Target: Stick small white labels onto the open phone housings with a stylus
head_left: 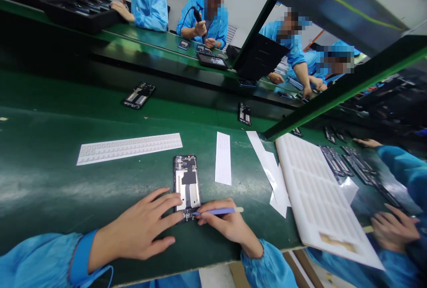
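Observation:
An opened phone (189,176), its back cover off and inner parts bare, lies upright before me on the green bench. My left hand (142,223) rests beside it with fingers spread, the fingertips touching the phone's lower left edge. Pinched in my right hand (230,223) are purple tweezers (220,211) with a pale end. Their tip points left and meets the small parts at the phone's bottom end. A white sheet of small labels (130,148) lies behind my left hand, and a narrower label sheet (223,159) lies right of the phone.
Two more opened phones (139,95) (244,114) lie farther back. On the right are white strips (271,170), a white foam tray (320,190), a green post (333,96) and rows of phones (358,163). A co-worker's hand (393,228) is beside the tray; several co-workers sit opposite.

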`<state>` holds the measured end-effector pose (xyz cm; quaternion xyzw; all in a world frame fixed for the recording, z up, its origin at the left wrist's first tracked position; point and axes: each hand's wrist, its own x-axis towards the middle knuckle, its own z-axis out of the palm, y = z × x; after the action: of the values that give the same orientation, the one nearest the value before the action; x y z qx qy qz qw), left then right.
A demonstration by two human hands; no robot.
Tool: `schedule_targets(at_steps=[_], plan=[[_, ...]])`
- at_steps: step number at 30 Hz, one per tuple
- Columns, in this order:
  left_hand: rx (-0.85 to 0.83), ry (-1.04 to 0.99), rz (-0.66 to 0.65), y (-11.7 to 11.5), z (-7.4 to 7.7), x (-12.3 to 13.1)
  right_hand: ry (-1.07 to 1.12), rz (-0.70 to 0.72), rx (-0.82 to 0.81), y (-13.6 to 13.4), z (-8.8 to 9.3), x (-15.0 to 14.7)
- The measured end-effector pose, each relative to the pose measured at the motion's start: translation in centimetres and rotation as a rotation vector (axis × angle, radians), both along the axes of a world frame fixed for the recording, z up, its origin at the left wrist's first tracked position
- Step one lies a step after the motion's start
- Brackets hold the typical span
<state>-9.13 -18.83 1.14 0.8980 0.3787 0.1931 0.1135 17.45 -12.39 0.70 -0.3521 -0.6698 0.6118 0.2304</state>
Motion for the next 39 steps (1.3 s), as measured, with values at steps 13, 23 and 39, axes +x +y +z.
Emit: schedule_targets(at_steps=[13,23,39], plan=[[0.034,0.075,-0.038,0.1,-0.1,-0.3,0.075,-0.028,0.035,-0.2,-0.9,-0.2],[0.047,0.081,-0.042,0.2,-0.2,-0.3,0.090,-0.040,-0.021,-0.4,-1.1,-0.2],[-0.011,0.046,-0.021,0.1,0.1,-0.1,0.121,-0.078,-0.043,-0.4,-1.3,-0.1]])
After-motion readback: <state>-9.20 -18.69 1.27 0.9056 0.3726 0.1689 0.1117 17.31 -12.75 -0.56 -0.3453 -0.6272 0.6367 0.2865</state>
